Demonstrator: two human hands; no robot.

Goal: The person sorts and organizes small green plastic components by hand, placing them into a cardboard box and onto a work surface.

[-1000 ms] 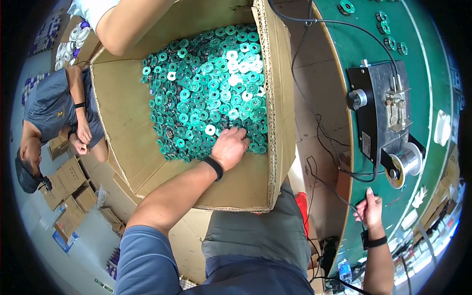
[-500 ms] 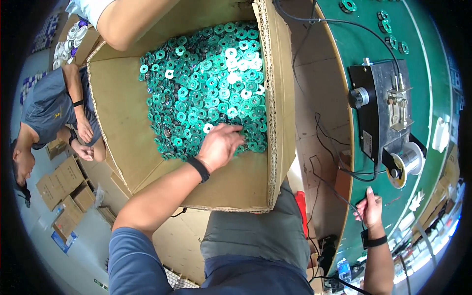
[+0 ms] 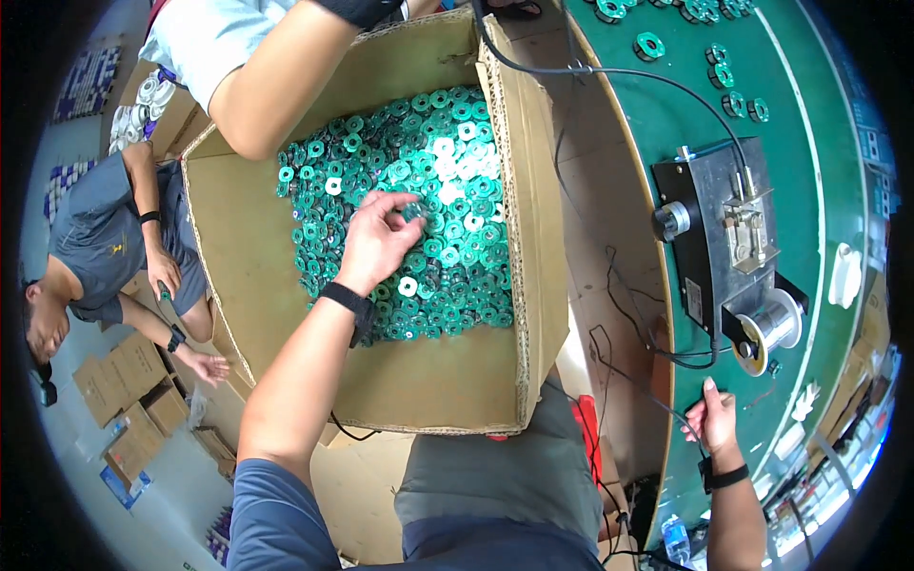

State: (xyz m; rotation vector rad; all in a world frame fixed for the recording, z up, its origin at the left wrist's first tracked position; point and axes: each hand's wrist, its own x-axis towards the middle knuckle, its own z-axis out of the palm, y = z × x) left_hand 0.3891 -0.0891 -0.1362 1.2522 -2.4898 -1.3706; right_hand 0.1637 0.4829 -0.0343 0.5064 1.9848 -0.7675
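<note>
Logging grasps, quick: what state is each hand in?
Left hand: closed, apparently pinching a green ring.
Right hand: half-curled; cannot tell whether it holds anything.

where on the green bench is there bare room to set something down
Two patches: one bordered by the black device, its cable and the left edge of the green bench; another between the device and the white object at right. Crowded: the bench's far end, with green rings, and the cardboard box, where a green heap lies under the left hand.

Carton (image 3: 238, 262): corrugated cardboard, matt, with rough cut edges. Ring-shaped parts (image 3: 447, 243): smooth, plastic-looking, glossy under light. Counter (image 3: 655, 119): smooth top. Machine housing (image 3: 701, 247): matt, metal-looking. Wire spool (image 3: 781, 322): shiny metallic winding. Trousers (image 3: 486, 476): matt cloth.
</note>
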